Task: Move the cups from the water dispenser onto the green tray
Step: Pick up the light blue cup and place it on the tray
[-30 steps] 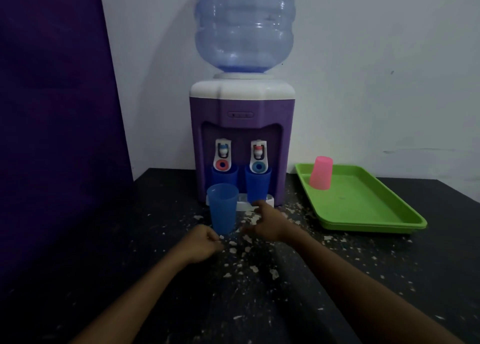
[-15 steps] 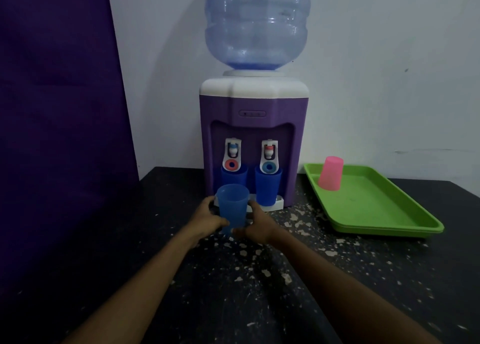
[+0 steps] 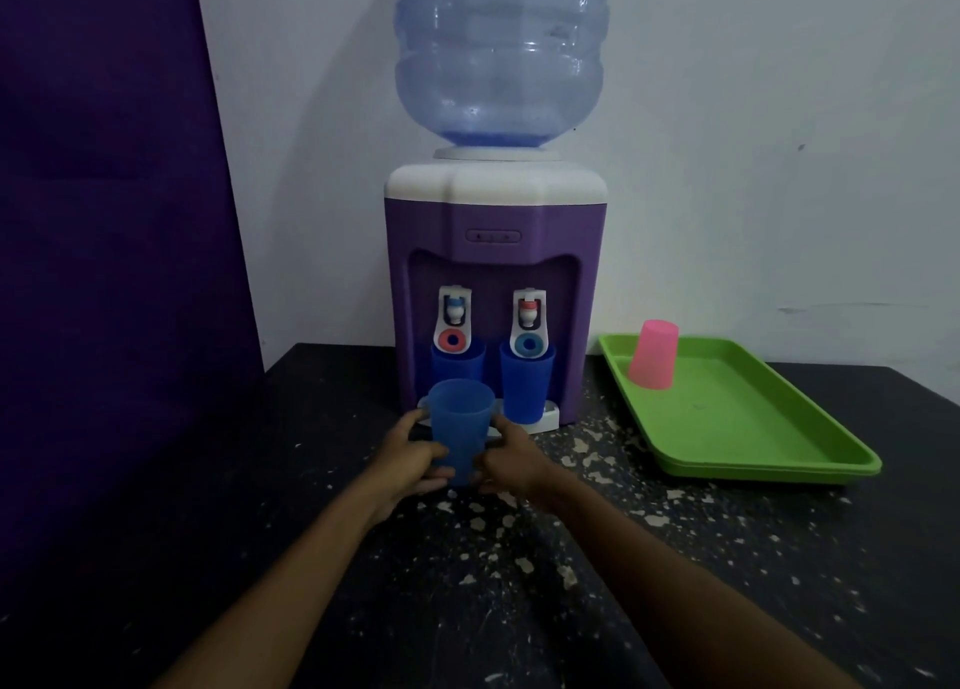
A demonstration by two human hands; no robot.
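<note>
Both forearms stretched forward and converging, left hand (image 3: 410,459) and right hand (image 3: 511,457) cupped toward each other, fingers curled in a two-handed grip.

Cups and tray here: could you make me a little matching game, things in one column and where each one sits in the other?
Things:
1. pink cup
2. front blue cup
3. right blue cup
4. green tray

Places:
A. under the tap with the blue ring, in the dispenser
B. held between both hands, in front of the dispenser
C. upside down on the tray's far end
D. flat on the dark table, right of the dispenser

Pairs: 1-C, 2-B, 3-A, 4-D
</note>
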